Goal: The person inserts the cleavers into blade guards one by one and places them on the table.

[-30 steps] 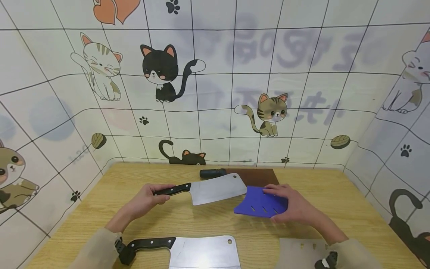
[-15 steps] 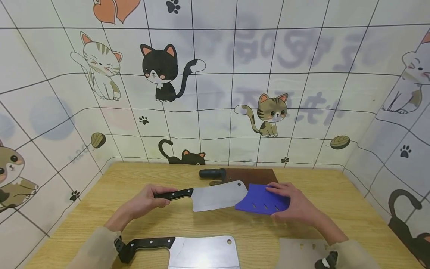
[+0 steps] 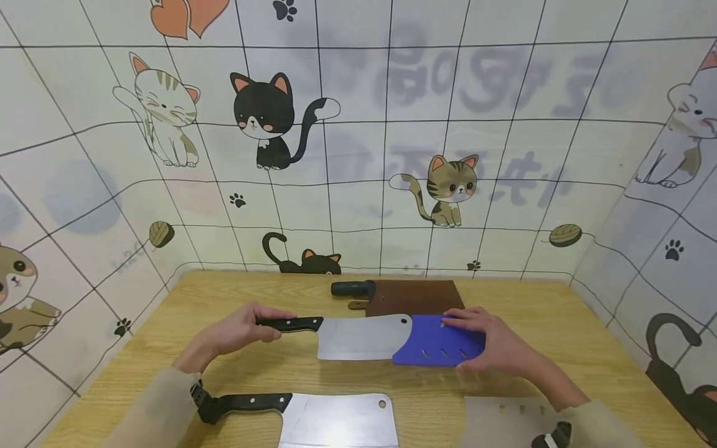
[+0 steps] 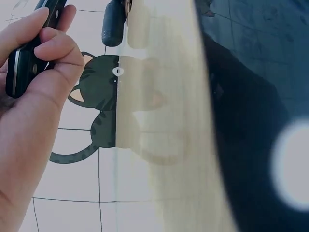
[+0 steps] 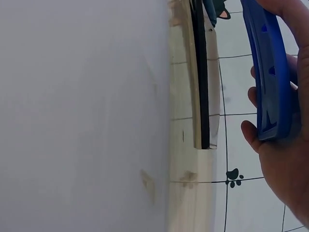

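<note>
My left hand (image 3: 246,326) grips the black riveted handle (image 4: 30,58) of a cleaver (image 3: 358,338), its blade pointing right. The right hand (image 3: 493,341) holds a blue blade sheath (image 3: 434,341) with slanted slots, thumb along the near edge and fingers over the far one. The curved mouth of the sheath meets the tip end of the blade, and the blade's hanging hole shows just outside it. In the right wrist view, the sheath (image 5: 273,72) is seen edge-on in the curled fingers.
A second cleaver (image 3: 338,420) lies at the table's front, near the left sleeve. A pale grey sheath (image 3: 498,420) lies at the front right under the right wrist. Behind, a black-handled knife in a brown sheath (image 3: 417,295) rests near the wall (image 3: 358,155). Wood table (image 3: 224,286) beneath.
The cleaver and sheath have come level and lower, lined up with each other. The blade has turned from tilted up to nearly straight across. Both hands keep their hold.
</note>
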`<move>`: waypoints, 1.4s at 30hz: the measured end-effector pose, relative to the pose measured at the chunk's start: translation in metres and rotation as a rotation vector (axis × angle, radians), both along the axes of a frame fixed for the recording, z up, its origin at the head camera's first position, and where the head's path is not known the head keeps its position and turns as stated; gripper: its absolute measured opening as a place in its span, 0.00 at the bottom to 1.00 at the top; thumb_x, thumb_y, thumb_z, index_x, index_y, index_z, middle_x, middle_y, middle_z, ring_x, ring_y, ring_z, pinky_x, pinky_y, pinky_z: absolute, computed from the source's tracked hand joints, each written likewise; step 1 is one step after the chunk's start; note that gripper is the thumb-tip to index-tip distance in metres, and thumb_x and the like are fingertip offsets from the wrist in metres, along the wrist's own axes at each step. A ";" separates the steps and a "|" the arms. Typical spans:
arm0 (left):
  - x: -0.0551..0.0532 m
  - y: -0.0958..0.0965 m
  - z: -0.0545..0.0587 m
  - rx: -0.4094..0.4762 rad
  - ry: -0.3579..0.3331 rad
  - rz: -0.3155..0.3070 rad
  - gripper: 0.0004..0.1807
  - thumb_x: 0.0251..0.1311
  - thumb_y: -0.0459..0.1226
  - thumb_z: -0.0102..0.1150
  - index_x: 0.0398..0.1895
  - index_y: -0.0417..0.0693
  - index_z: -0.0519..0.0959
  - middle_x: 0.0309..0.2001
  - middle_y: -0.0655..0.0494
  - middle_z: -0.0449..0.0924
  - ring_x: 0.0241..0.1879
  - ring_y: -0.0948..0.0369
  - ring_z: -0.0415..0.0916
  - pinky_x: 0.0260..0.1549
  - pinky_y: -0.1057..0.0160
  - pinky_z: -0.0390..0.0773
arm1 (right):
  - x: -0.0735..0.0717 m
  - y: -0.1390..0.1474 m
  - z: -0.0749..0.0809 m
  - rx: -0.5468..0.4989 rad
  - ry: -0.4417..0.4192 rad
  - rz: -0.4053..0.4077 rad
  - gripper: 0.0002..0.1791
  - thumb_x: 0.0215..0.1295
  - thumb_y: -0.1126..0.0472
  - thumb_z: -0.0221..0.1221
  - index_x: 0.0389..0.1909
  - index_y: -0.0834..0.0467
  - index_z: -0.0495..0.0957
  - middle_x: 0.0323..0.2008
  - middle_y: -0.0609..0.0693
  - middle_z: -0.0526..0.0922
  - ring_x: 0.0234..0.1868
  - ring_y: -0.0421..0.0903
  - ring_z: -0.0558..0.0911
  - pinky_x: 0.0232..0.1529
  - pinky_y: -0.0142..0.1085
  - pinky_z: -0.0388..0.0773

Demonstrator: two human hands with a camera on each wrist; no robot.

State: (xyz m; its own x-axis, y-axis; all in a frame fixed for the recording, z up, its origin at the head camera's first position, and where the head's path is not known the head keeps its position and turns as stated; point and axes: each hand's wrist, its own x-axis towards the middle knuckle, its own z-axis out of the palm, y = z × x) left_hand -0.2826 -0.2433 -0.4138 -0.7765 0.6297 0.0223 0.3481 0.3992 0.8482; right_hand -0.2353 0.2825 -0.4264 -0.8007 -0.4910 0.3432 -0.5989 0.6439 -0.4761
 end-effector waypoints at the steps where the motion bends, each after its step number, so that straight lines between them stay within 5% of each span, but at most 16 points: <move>1: -0.001 0.000 0.000 0.000 0.000 -0.005 0.23 0.65 0.32 0.64 0.63 0.40 0.81 0.54 0.45 0.81 0.31 0.65 0.67 0.34 0.66 0.71 | 0.000 0.000 0.001 -0.002 0.000 0.003 0.46 0.37 0.45 0.81 0.64 0.52 0.81 0.65 0.49 0.79 0.64 0.51 0.71 0.55 0.44 0.73; 4: -0.004 0.000 0.001 -0.018 0.005 -0.015 0.22 0.65 0.33 0.65 0.63 0.42 0.81 0.56 0.45 0.81 0.31 0.66 0.68 0.36 0.66 0.72 | 0.001 0.001 0.002 0.007 -0.011 0.014 0.46 0.38 0.45 0.81 0.65 0.51 0.81 0.65 0.48 0.78 0.64 0.50 0.71 0.56 0.45 0.72; 10: -0.006 0.003 0.000 -0.029 -0.016 -0.046 0.21 0.64 0.33 0.65 0.62 0.46 0.83 0.62 0.45 0.79 0.49 0.57 0.74 0.47 0.61 0.76 | 0.006 -0.002 0.005 0.020 -0.060 0.076 0.45 0.40 0.46 0.81 0.65 0.51 0.81 0.65 0.49 0.78 0.64 0.50 0.70 0.57 0.45 0.71; 20: -0.002 0.014 0.000 0.009 -0.045 0.002 0.21 0.66 0.34 0.65 0.63 0.44 0.82 0.55 0.48 0.83 0.33 0.62 0.70 0.39 0.61 0.74 | 0.011 -0.002 0.007 0.045 -0.007 0.031 0.47 0.35 0.43 0.82 0.63 0.52 0.82 0.64 0.47 0.79 0.62 0.51 0.71 0.54 0.46 0.73; 29: 0.002 0.025 -0.001 0.030 -0.034 0.036 0.23 0.69 0.37 0.63 0.67 0.45 0.79 0.43 0.45 0.81 0.31 0.61 0.67 0.38 0.61 0.71 | 0.012 -0.008 0.005 0.025 -0.046 -0.081 0.45 0.38 0.45 0.81 0.64 0.51 0.82 0.66 0.48 0.78 0.65 0.58 0.70 0.55 0.55 0.73; 38: 0.001 0.024 0.004 0.006 -0.046 -0.040 0.22 0.65 0.32 0.64 0.63 0.46 0.82 0.59 0.47 0.81 0.39 0.61 0.73 0.44 0.60 0.76 | 0.018 -0.011 0.007 0.059 -0.048 -0.024 0.46 0.37 0.44 0.82 0.63 0.51 0.82 0.64 0.45 0.78 0.63 0.54 0.70 0.54 0.59 0.70; 42: 0.001 0.027 0.002 0.019 -0.067 -0.048 0.22 0.66 0.32 0.64 0.63 0.45 0.82 0.58 0.47 0.81 0.38 0.60 0.72 0.42 0.60 0.76 | 0.020 -0.010 0.007 0.072 -0.058 -0.022 0.46 0.36 0.44 0.82 0.63 0.50 0.82 0.64 0.43 0.78 0.63 0.53 0.70 0.54 0.62 0.69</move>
State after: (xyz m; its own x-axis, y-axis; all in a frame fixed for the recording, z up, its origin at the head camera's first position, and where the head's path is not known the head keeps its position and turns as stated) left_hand -0.2813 -0.2165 -0.4123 -0.7455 0.6663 -0.0163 0.3090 0.3671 0.8773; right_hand -0.2156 0.2722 -0.4191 -0.8292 -0.4947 0.2603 -0.5569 0.6906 -0.4614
